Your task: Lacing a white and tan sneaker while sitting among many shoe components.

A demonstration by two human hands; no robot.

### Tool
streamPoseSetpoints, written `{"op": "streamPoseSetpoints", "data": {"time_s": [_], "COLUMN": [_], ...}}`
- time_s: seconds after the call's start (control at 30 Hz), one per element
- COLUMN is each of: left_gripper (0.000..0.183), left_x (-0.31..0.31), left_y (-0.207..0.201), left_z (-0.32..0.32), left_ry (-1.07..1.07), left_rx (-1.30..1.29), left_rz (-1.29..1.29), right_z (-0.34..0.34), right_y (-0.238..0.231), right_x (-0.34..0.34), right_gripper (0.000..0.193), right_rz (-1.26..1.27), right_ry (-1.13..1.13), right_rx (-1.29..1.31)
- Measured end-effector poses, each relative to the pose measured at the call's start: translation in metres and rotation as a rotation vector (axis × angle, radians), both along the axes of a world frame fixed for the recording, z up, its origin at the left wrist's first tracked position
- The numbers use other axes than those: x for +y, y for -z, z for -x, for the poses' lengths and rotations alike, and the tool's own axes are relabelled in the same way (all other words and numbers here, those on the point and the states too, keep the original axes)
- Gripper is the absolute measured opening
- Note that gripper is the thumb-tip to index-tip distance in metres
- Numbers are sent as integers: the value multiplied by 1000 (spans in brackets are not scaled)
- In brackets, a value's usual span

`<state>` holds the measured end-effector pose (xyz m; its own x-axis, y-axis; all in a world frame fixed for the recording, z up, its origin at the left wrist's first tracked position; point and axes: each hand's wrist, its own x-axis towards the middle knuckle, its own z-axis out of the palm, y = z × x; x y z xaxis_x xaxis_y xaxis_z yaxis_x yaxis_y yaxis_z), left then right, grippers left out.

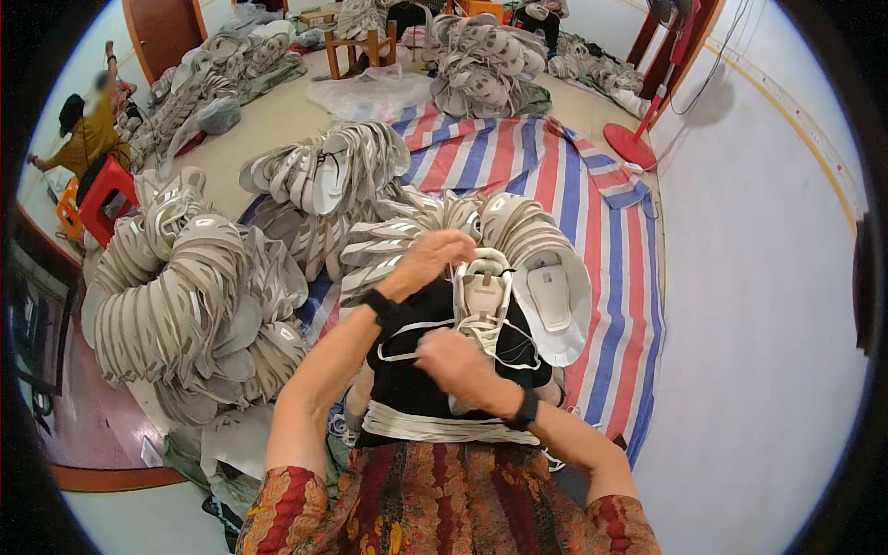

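Observation:
A pale shoe upper [484,294] lies on the black cloth over my lap, its tongue and lacing facing up. White shoelace [416,325] runs through its eyelets and loops out to the left. My right hand [455,368] is curled beside the lower lacing, closed on the shoelace. My left hand [433,259] is at the upper's far left edge, fingers bent together; what they pinch is hidden. Across my lap, nearer my body, lies a bundle of white laces [444,424]. Just beyond the upper is a curved row of stacked beige shoe uppers [546,277].
Large heaps of strung uppers [171,287] stand at the left, with another bundle [328,171] ahead. Striped sheeting [606,305] covers the floor to the right. A red-based fan [631,145] stands by the white wall [749,305]. Another person [92,139] sits at far left near a red stool [109,199].

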<state>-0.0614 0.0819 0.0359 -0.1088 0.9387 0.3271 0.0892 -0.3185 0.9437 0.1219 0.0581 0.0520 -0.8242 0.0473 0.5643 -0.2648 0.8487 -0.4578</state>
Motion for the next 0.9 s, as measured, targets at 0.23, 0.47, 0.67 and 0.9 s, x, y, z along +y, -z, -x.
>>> {"op": "streamPoseSetpoints", "data": {"time_s": [0.23, 0.47, 0.67, 0.9], "left_gripper": [27, 33, 5, 11], "left_x": [-42, -69, -65, -42], "left_y": [-38, -52, -29, 5], "left_z": [-29, -50, -53, -55], "left_ry": [-166, -220, -296, -355], "left_rx": [-418, -299, -73, 833], "left_rz": [131, 59, 142, -233], "right_z": [-35, -38, -33, -33], "right_y": [6, 22, 34, 48], "right_x": [59, 63, 58, 48], "right_gripper": [15, 21, 21, 16], "right_rz": [390, 21, 230, 219], "right_ry": [568, 585, 528, 437], "right_rx": [-145, -300, -405, -325]}}
